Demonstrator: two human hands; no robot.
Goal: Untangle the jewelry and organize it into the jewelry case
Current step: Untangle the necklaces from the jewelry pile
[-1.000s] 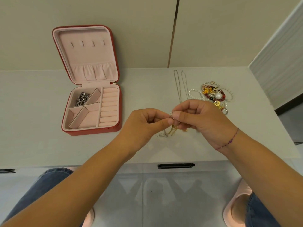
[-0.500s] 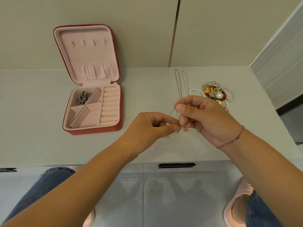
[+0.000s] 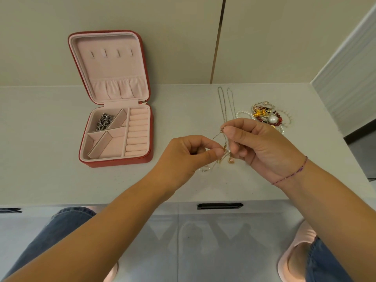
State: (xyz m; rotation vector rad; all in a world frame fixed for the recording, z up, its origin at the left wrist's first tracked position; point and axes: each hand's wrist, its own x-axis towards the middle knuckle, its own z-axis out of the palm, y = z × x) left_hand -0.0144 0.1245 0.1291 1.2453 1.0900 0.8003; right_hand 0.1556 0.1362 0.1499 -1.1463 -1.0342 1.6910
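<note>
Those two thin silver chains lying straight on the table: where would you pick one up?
Probably at the far end, pinching from above. There the chains lie flat, apart and bare on the table; their near ends run behind the right hand.

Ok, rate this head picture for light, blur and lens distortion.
Head view: soft even light, no glare on the white countertop; wide-angle lens skews the open red jewelry case; the glossy drawer front shows dim reflections; the thin gold chain pinched by left hand and right hand looks blurred.
</note>
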